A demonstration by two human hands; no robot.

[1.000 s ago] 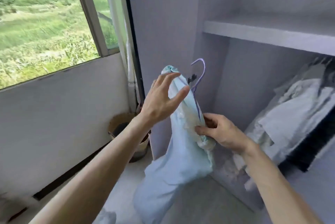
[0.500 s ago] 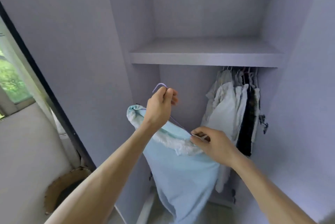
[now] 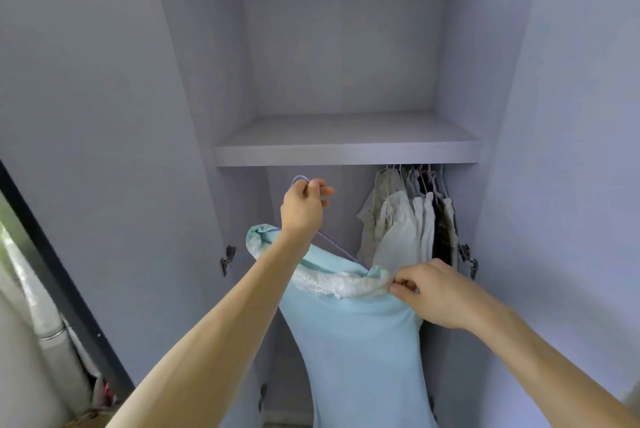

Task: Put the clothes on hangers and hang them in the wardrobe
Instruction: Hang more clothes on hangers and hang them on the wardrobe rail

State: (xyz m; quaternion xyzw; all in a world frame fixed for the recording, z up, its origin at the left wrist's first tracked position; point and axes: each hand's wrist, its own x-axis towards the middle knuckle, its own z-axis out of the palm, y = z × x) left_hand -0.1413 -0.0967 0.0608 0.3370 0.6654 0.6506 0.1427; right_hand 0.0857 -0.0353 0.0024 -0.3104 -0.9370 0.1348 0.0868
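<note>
Head view, the only one.

- Left hand [image 3: 304,206]: raised in front of the open wardrobe [image 3: 346,46], just under the shelf [image 3: 346,150]. Fingers are curled round the hook of the purple hanger [image 3: 337,247]. Only the hook's top loop shows above the knuckles. The neck is hidden in the fist.
- One thin wire arm of the hanger runs down to the right from the wrist. Its end disappears under cloth. The other arm is covered entirely.
- Pale blue garment [image 3: 356,341]: draped over the hanger, held in the air in front of the lower compartment. A white lacy edge lies along its top. The hem is cut off by the bottom of the frame, so the type of garment is unclear.
- Right hand [image 3: 433,292]: thumb and forefinger pinch the garment's top edge at its right end. The other fingers are folded behind, partly out of sight.
- Hung clothes [image 3: 408,219]: a pale and dark bunch pushed to the right under the shelf. Their hanger hooks show but the rail is hidden by the shelf's front edge. Individual items are hard to separate.
- Hinge [image 3: 227,259] on the left inner wall. The wardrobe floor is not visible.
</note>
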